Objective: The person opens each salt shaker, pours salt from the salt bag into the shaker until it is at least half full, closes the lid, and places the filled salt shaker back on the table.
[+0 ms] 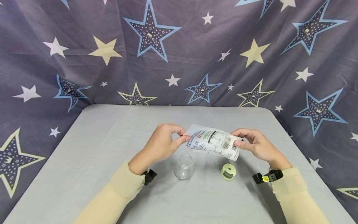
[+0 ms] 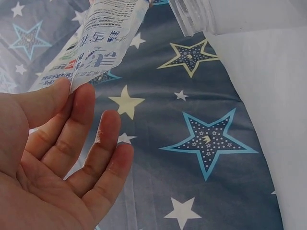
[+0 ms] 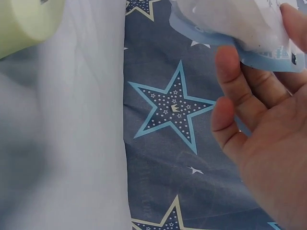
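A white printed pouch (image 1: 213,141) is held tilted above the table, its left end higher than its right. My left hand (image 1: 165,141) pinches its upper left corner between thumb and forefinger; in the left wrist view the other fingers of that hand (image 2: 72,153) stand loosely apart. My right hand (image 1: 255,144) grips the pouch's right end, thumb on the printed face and fingers beneath. In the right wrist view the pouch (image 3: 240,24) shows a pale blue edge and whitish contents. Below the pouch, a clear glass jar (image 1: 184,168) stands upright and uncapped, near my left hand.
A light green lid (image 1: 228,171) lies on the grey table (image 1: 112,133), right of the jar and below the right hand. Behind the table hangs a dark curtain (image 1: 179,62) with stars. Both wrists wear black straps with small cameras.
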Demonstrator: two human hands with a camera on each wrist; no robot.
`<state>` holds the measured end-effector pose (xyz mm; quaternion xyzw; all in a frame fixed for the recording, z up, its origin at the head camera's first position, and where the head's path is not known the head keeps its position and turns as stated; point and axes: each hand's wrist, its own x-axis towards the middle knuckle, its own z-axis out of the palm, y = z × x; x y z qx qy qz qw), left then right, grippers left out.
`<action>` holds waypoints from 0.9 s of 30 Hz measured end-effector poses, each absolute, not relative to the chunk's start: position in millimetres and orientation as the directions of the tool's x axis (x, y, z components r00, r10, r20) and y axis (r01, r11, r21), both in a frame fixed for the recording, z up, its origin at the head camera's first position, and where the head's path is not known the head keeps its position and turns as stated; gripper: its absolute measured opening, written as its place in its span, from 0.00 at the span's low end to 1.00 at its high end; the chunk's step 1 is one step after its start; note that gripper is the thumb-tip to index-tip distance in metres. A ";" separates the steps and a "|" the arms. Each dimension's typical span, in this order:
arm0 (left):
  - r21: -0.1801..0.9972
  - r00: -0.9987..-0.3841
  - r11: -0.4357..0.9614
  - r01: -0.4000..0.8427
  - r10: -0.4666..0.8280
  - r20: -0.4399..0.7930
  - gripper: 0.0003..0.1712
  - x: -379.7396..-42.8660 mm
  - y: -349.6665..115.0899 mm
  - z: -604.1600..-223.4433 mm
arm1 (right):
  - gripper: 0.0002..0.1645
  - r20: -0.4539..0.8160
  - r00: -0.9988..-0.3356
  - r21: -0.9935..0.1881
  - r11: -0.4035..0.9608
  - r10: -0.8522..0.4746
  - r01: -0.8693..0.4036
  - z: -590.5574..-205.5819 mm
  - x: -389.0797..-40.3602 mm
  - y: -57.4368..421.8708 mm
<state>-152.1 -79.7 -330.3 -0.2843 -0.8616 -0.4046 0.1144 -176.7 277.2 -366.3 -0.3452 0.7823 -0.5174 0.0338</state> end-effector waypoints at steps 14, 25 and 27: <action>0.645 -0.818 0.507 0.572 0.408 0.406 0.09 -149.3 -81.2 -334.5 | 0.16 0.316 -0.742 -0.819 0.225 -0.591 -0.528 -361.3 -177.5 279.3; 0.634 -0.814 0.514 0.578 0.418 0.403 0.12 -147.1 -85.0 -336.1 | 0.15 0.335 -0.719 -0.812 0.201 -0.609 -0.548 -356.5 -176.1 276.2; 0.634 -0.817 0.518 0.574 0.419 0.397 0.13 -146.7 -85.4 -336.1 | 0.16 0.344 -0.709 -0.812 0.185 -0.615 -0.554 -355.8 -175.4 275.3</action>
